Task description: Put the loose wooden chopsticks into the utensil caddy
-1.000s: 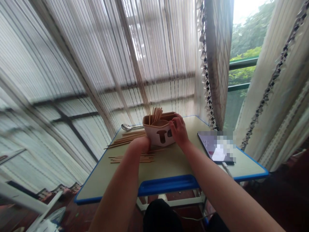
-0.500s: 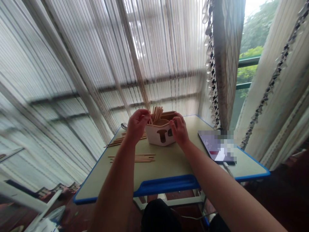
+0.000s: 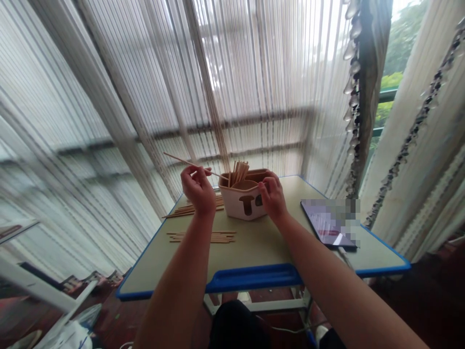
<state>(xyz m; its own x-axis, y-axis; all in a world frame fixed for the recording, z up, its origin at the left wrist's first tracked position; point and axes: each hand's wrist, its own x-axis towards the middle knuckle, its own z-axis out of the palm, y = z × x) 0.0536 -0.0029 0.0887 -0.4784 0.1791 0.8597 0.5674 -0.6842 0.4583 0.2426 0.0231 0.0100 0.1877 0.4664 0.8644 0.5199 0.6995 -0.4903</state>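
My left hand (image 3: 198,190) pinches a thin wooden chopstick (image 3: 177,158), held aslant at the left of a white container (image 3: 234,201) with a brown inside. The chopstick's lower right end reaches the container's rim; I cannot tell whether it touches. A bunch of chopsticks (image 3: 240,170) stands upright in the container's left part. My right hand (image 3: 273,193) is closed on the container's right rim. On the table left of the container lie darker chopsticks (image 3: 185,210), partly behind my left hand. Nearer to me is a row of lighter chopsticks (image 3: 221,237).
The pale table (image 3: 261,247) has a blue edge and a blue tray groove (image 3: 254,275) in front. A tablet (image 3: 323,225) with a cable lies at the right. Sheer curtains (image 3: 261,97) hang behind the table.
My left hand has moved left from the container's rim and now shows a chopstick held aslant. My right hand stays on the rim. The view has shifted slightly.
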